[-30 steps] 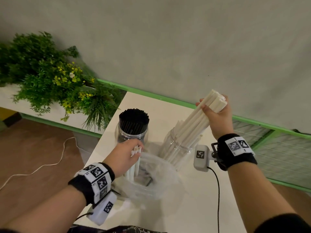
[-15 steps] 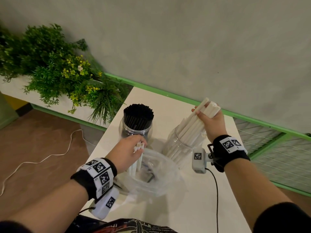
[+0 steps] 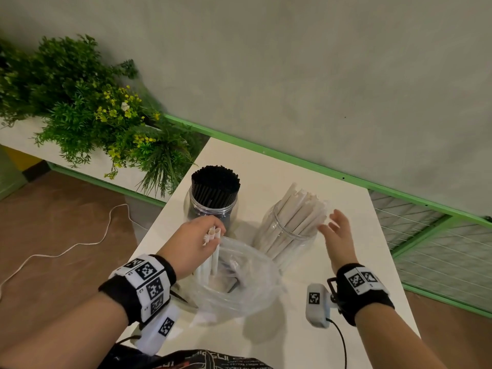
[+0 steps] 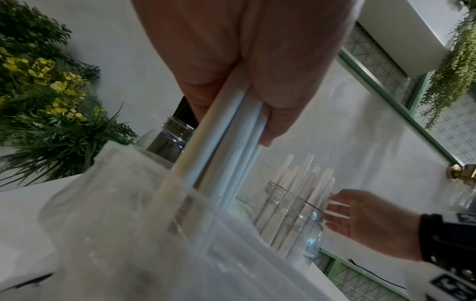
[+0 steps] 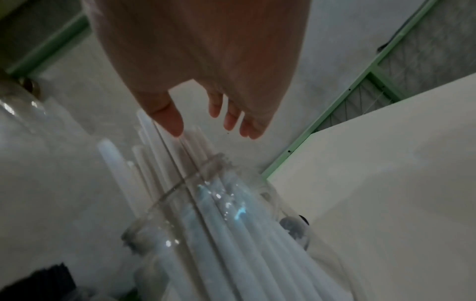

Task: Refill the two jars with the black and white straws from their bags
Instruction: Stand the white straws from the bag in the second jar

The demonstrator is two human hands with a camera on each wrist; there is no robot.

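Two clear jars stand on the white table (image 3: pixel 266 166). The left jar (image 3: pixel 211 206) is packed with black straws (image 3: pixel 215 182). The right jar (image 3: pixel 287 235) holds white straws (image 3: pixel 300 209) (image 5: pixel 219 234) that lean to the right. In front of them lies a clear plastic bag (image 3: pixel 239 283) (image 4: pixel 128 234). My left hand (image 3: pixel 194 243) grips a few white straws (image 3: pixel 214 251) (image 4: pixel 221 138) that stand in the bag. My right hand (image 3: pixel 335 230) (image 5: pixel 206 122) hovers open just right of the white straws' tops, fingers spread, holding nothing.
A planter of green plants with yellow flowers (image 3: pixel 87 115) stands left of the table. A white cable (image 3: pixel 80 243) lies on the brown floor. A grey wall with a green rail (image 3: pixel 319 169) runs behind the table. Wire mesh (image 3: pixel 439 249) is at the right.
My right hand let go of the bundle of white straws, which now stands in the right jar, and it has opened beside them. My left hand still holds its straws in the bag.
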